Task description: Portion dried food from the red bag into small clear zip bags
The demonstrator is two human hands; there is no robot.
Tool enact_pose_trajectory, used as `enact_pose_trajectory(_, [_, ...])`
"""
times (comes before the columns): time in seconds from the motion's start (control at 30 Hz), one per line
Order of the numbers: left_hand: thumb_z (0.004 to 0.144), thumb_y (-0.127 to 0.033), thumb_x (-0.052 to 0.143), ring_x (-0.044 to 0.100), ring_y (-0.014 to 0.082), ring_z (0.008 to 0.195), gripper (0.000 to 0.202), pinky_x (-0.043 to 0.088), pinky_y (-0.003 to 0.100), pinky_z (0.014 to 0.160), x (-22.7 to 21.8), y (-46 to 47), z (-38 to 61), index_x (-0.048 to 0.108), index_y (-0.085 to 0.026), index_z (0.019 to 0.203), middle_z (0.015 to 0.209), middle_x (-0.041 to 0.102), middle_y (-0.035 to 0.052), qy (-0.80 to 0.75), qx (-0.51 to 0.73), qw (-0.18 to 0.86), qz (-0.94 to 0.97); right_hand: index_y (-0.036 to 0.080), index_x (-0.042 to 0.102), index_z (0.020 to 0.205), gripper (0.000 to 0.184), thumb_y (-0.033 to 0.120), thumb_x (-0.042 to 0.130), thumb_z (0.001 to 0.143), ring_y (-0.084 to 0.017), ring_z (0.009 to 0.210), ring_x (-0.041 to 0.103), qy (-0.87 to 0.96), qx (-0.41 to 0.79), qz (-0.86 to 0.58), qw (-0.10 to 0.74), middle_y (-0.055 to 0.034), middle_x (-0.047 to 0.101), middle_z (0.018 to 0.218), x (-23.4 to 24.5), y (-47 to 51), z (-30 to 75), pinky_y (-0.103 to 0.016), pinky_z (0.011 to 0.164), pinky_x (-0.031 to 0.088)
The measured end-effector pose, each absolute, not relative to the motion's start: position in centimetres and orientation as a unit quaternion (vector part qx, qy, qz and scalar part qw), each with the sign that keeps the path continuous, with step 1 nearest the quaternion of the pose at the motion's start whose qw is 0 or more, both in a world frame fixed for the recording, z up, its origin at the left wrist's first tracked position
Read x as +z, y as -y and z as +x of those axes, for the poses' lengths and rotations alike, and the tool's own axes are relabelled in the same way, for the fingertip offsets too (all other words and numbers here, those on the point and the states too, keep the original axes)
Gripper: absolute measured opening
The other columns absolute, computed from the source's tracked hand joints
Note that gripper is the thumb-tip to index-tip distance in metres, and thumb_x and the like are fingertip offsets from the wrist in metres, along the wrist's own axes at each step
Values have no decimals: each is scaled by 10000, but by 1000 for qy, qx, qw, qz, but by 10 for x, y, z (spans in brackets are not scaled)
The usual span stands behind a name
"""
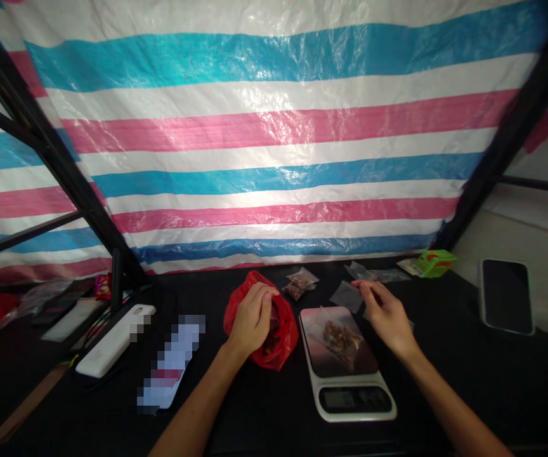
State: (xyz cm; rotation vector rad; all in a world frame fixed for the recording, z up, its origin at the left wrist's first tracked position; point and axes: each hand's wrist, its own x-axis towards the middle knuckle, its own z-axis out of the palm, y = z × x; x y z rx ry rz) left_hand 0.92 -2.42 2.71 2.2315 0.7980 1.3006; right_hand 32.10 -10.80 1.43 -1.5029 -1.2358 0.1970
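My left hand (252,320) grips a red plastic bag (283,336) on the black tabletop, with dark pieces showing inside the bag's mouth. To the right, a white digital kitchen scale (354,400) carries a clear bag of brown pieces (343,343) on its platform. My right hand (385,314) is above the scale's far edge, finger and thumb pinched on a small clear plastic bag (347,296). Two small filled bags (300,284) lie beyond the red bag, and more clear bags (373,275) lie past my right hand.
A white power bank (115,339) and a pixelated rectangular device (172,362) lie left of my left hand. A dark-screened phone (507,296) stands at far right, beside a green box (436,263). A striped tarp (274,127) and black metal frame (59,171) rise behind the table.
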Motion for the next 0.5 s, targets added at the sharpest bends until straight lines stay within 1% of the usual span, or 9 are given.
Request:
enact_pose_trajectory(0.2, [1088, -253, 350, 632, 207, 1025, 333, 488, 347, 942, 27, 28, 12, 675, -206, 1033, 1036, 671, 76, -284, 459, 220, 813, 210, 755, 1016, 401, 551, 545, 986, -278, 1010, 695, 527, 107, -637, 552, -96, 753, 1045, 16, 112, 316, -403, 957, 526])
enact_pose_trajectory(0.4, [1086, -223, 356, 623, 199, 1005, 310, 489, 345, 921, 26, 30, 15, 658, -202, 1022, 1014, 653, 71, -266, 460, 222, 818, 234, 754, 1011, 363, 505, 514, 1030, -251, 1002, 696, 595, 106, -603, 521, -73, 743, 1023, 22, 115, 305, -352, 890, 529])
enact_pose_trajectory(0.5, [1088, -223, 354, 618, 200, 1000, 307, 489, 351, 913, 25, 29, 15, 653, -204, 1021, 1009, 648, 72, -258, 460, 220, 821, 247, 741, 1036, 342, 484, 495, 1049, -246, 1015, 694, 625, 103, -597, 491, -69, 738, 1042, 24, 117, 301, -352, 884, 527])
